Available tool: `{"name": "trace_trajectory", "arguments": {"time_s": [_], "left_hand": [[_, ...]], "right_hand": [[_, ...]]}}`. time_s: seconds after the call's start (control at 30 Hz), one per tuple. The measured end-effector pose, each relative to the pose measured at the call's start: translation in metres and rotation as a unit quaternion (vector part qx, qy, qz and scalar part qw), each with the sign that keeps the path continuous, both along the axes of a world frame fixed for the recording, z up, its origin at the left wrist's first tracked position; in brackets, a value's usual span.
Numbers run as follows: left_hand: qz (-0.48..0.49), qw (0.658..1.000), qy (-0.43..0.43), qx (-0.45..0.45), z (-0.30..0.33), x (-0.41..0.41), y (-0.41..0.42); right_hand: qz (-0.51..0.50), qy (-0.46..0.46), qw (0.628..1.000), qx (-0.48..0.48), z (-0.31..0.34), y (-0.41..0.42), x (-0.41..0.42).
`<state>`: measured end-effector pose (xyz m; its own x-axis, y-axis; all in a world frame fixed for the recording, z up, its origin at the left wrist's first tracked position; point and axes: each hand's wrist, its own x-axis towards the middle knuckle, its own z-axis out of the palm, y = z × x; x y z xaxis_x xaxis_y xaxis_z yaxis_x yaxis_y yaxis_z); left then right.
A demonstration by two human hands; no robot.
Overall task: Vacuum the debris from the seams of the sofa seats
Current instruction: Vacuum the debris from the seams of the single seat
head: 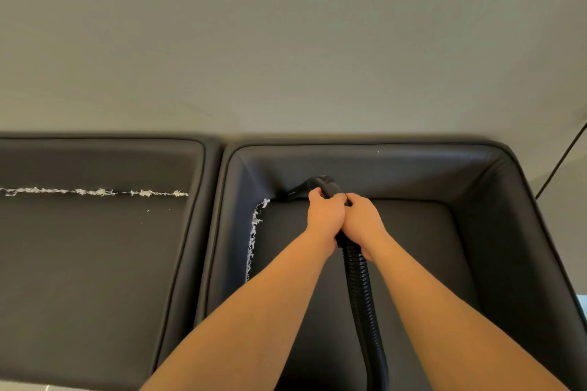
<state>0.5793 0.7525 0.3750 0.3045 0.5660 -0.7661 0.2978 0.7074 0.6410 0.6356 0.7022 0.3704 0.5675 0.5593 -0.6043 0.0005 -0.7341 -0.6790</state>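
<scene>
At right seat's back seam | left hand [325, 216], right hand [362, 220] grip vacuum handle [327, 184] | debris [254, 232] leftward

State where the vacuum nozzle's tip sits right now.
In the head view, the nozzle points into the right seat's back seam near its left corner, just above the debris.

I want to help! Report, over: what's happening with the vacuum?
Both hands grip vacuum handle. Nozzle at back seam corner. White debris remains. Nothing blocking.
</scene>
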Motion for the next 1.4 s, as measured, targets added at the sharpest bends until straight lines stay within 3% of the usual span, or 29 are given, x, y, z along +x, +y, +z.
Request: {"name": "trace_trajectory", "arguments": {"time_s": [0.2, 0.4, 1.07, 1.27, 1.4], "left_hand": [[-0.048, 0.996, 0.058, 0.04, -0.009, -0.038, -0.062], [-0.017, 0.998, 0.048, 0.034, 0.002, -0.074, -0.088], [0.067, 0.997, -0.012, 0.019, 0.006, -0.041, 0.025], [-0.001, 0.998, 0.044, 0.049, -0.005, -0.057, -0.034], [0.009, 0.996, 0.077, 0.05, -0.009, -0.094, -0.084]], "right_hand": [[0.045, -0.015, 0.999, -0.009, -0.012, -0.066, -0.043], [0.035, -0.027, 0.999, 0.021, 0.008, -0.089, -0.074], [0.078, -0.047, 0.996, -0.014, 0.007, 0.03, -0.038], [0.11, -0.06, 0.992, -0.007, -0.01, -0.033, -0.052], [0.143, -0.034, 0.989, -0.008, -0.02, -0.081, -0.086]]}}
